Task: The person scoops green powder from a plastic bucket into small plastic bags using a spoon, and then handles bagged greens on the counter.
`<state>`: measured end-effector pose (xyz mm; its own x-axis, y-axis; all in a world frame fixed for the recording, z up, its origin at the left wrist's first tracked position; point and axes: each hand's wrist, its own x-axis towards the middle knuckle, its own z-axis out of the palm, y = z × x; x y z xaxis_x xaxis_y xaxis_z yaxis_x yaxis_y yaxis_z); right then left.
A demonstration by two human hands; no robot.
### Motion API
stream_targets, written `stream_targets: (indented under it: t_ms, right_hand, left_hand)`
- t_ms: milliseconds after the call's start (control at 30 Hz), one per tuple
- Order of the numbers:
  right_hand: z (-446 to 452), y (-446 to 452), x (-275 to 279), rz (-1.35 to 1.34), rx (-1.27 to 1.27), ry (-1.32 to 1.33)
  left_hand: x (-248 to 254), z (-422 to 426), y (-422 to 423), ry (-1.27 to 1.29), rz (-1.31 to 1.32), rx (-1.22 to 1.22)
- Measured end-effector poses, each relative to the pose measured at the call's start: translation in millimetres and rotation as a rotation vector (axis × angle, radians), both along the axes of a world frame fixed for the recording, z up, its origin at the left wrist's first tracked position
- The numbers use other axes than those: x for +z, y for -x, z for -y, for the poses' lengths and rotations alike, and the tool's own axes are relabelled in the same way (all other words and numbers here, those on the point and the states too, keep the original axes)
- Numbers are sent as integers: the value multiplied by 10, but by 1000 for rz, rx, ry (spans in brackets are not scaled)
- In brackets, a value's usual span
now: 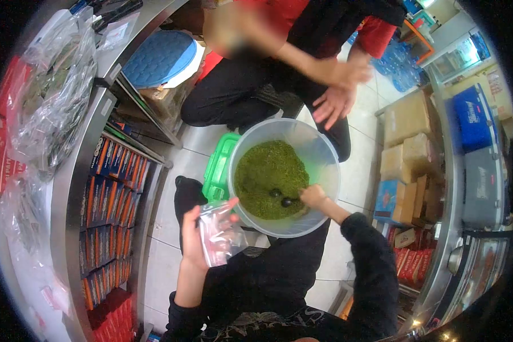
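My left hand (196, 239) holds a small clear plastic bag (221, 235) left of the tub, its fingers showing through the film. My right hand (313, 197) reaches inside a large translucent plastic tub (326, 171), its fingers closed near the green contents. Whatever those fingers grip is too small to make out. Finely chopped or ground green material (268, 171) covers the tub's bottom. Two dark rounded pieces, one (275, 192) behind the other (286, 202), lie on it just left of my right fingers.
Across the tub sits another person (268, 85), hands over its far rim. A green plastic lid or crate (218, 165) stands beside the tub. Shelves with packed boxes (111, 199) line the left; cartons (407, 119) and a blue case (472, 114) stand right.
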<state>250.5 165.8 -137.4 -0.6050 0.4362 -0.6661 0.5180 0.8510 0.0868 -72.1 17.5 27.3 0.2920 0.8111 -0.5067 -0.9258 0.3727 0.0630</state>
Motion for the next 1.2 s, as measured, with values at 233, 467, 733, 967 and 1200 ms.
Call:
stream_targets:
  t_ms: [233,467,733,967,1200]
  right_hand:
    - [-339,-157,402,85,-115,192]
    - [-247,-150,1725,-392,-393,321]
    - [-5,225,3226,-679,-222,-203]
    - [321,388,2896,-686,-57,-453]
    - [766,305,2435,-974,-333,-554]
  left_hand:
    - [-108,-44,124,-100,177,33]
    - [-147,-215,-376,-504,-1301,-54]
    - [-62,-546,-894,-748,-1707,-138]
    - [-133,-734,-875,-676,-1720,-44]
    - [-218,-812,-763,-731,-1659,105]
